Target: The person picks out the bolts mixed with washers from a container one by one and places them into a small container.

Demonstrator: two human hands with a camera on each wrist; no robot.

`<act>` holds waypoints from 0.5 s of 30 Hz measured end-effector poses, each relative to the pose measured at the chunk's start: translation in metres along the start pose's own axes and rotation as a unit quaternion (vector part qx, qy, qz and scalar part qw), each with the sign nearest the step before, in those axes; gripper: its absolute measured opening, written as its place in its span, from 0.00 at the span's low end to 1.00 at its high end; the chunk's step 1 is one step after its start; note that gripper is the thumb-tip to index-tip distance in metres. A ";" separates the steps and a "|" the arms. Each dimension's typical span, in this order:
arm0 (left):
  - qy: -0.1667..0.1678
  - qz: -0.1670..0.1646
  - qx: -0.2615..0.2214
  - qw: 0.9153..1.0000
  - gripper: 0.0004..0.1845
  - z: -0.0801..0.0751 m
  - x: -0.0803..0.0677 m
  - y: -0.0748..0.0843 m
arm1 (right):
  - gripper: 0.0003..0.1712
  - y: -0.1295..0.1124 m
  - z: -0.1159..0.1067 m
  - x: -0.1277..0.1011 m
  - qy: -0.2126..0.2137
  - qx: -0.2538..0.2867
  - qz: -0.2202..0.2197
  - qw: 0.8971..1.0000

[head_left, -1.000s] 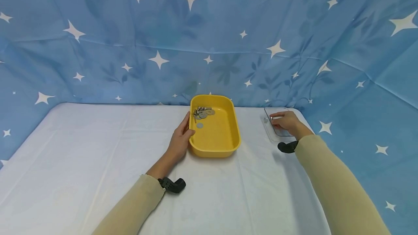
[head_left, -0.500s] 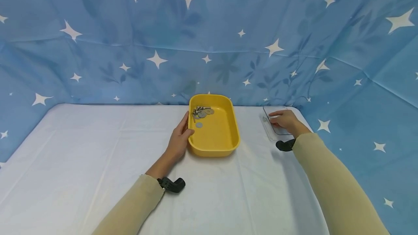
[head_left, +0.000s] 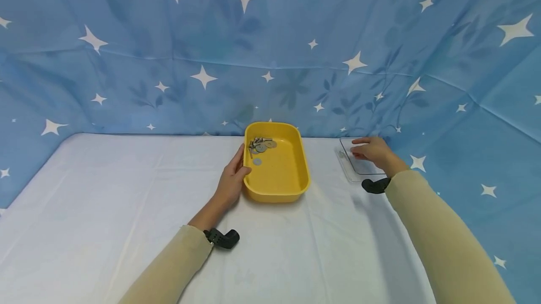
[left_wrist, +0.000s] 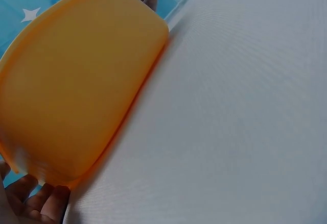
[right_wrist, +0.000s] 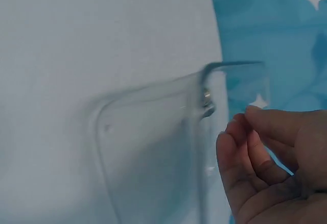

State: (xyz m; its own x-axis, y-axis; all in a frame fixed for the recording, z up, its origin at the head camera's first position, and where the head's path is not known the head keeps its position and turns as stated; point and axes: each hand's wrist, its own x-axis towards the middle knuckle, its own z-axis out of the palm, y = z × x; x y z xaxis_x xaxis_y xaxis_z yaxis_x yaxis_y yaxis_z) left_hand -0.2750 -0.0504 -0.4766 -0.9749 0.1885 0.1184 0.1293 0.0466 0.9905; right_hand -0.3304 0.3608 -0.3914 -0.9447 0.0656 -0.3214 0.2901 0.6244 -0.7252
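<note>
A yellow plastic bin (head_left: 283,167) stands in the middle of the table. My left hand (head_left: 231,183) grips its left side, thumb over the rim. The left wrist view shows fingertips (left_wrist: 53,203) against one end of the bin. Inside, near the left wall, lie several small screws (head_left: 256,143) and flat round washers (head_left: 257,161). At the right, my right hand (head_left: 374,152) hovers over a clear plastic box (head_left: 355,175), fingers loosely bent, with nothing visible between them. Small shiny metal pieces (right_wrist: 207,101) show through the clear plastic in the right wrist view.
A white cloth (head_left: 169,191) covers the table. A blue curtain with white stars (head_left: 245,59) hangs along the back and right edges. The clear box stands near the back right corner, close to that curtain.
My right hand has shifted slightly right and up over the clear box, and its thumb and fingertips have drawn away from the box's left part. The left hand and bin stay put.
</note>
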 end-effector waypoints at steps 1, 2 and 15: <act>0.001 0.000 0.003 1.000 0.38 0.000 0.000 0.000 | 0.33 -0.004 -0.002 -0.002 -0.003 0.003 -0.007 1.000; 0.002 0.000 0.007 1.000 0.38 0.000 0.000 0.000 | 0.33 -0.008 -0.003 -0.003 -0.004 0.004 -0.013 1.000; -0.002 -0.010 0.012 1.000 0.38 0.000 -0.001 0.002 | 0.33 -0.080 0.017 -0.021 -0.056 0.019 -0.039 0.997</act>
State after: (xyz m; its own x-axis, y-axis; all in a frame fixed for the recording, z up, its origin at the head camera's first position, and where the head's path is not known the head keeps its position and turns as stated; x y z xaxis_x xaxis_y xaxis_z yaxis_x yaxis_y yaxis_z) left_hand -0.2737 -0.0502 -0.4743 -0.9764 0.1921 0.0988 0.1149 0.0747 0.9906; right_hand -0.3316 0.2964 -0.3365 -0.9424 -0.0709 -0.3270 0.2237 0.5934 -0.7732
